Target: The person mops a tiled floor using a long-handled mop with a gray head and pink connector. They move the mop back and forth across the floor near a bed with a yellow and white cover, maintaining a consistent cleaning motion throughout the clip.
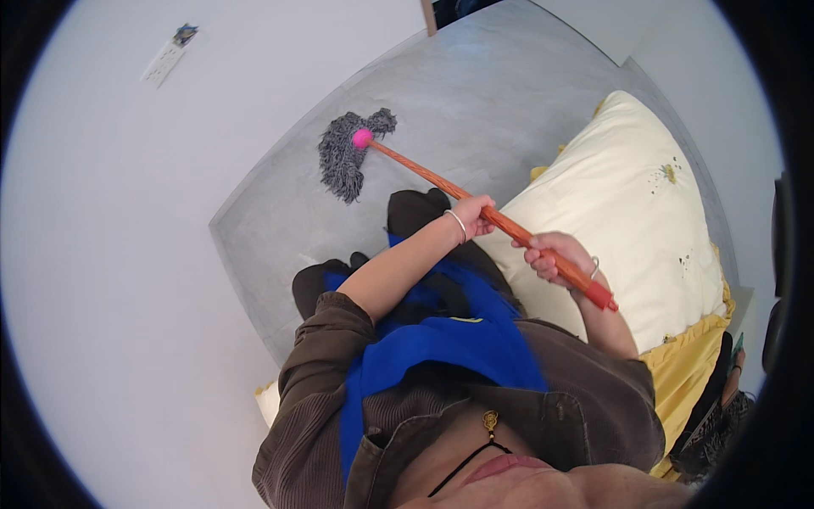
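A mop with a reddish wooden handle [428,176] slants across the view in front of me. Its grey string head [339,157] lies on the floor, joined to the handle by a pink round piece [363,138]. My left hand [473,217], with a bangle at the wrist, is closed round the middle of the handle. Higher up, close to the red end cap [602,297], my right hand [560,257] grips it with curled fingers. The cap sticks out past that hand.
Beside my right arm is a bed with a cream cover [627,195] and yellow skirt [691,382]. Grey floor [475,93] meets a white wall [153,254] at left, bearing a socket strip [165,61]. Another person's hand [734,373] seems to show at far right.
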`<state>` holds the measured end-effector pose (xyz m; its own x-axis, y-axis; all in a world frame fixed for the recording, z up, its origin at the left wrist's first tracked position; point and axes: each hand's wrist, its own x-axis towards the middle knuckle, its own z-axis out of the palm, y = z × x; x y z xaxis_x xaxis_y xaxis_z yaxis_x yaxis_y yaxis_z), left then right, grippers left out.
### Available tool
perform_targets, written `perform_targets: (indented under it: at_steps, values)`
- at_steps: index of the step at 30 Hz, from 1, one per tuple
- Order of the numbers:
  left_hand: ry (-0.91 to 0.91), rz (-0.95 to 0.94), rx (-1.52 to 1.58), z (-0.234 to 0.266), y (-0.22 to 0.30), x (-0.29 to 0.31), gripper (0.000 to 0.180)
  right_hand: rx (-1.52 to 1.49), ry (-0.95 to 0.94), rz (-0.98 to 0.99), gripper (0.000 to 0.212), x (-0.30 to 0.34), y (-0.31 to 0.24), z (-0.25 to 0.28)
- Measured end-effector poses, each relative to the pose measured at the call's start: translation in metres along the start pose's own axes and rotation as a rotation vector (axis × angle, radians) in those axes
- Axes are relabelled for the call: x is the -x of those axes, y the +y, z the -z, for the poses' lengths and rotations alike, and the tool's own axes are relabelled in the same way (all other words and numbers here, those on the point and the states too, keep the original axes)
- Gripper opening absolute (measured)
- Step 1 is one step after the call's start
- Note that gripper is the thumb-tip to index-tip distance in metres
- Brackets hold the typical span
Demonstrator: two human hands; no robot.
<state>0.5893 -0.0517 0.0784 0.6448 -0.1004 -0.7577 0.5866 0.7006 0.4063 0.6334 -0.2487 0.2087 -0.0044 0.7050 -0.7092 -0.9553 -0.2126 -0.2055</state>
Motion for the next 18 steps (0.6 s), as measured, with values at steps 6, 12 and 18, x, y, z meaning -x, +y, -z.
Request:
perform_targets:
  at_steps: [6, 12, 18]
  values:
    - [-0.006, 0.105, -0.187, -0.051, -0.011, 0.022, 0.013, -0.136, 0.002, 0.091, 0.028, 0.049, 0.035, 0.001]
    - [-0.025, 0.209, -0.437, -0.094, 0.053, 0.013, 0.013, -0.380, 0.003, 0.202, 0.026, 0.053, 0.004, -0.028]
    - [0.079, -0.036, -0.403, -0.068, 0.084, 0.017, 0.034, -0.200, 0.119, 0.309, 0.015, -0.038, -0.030, -0.032]
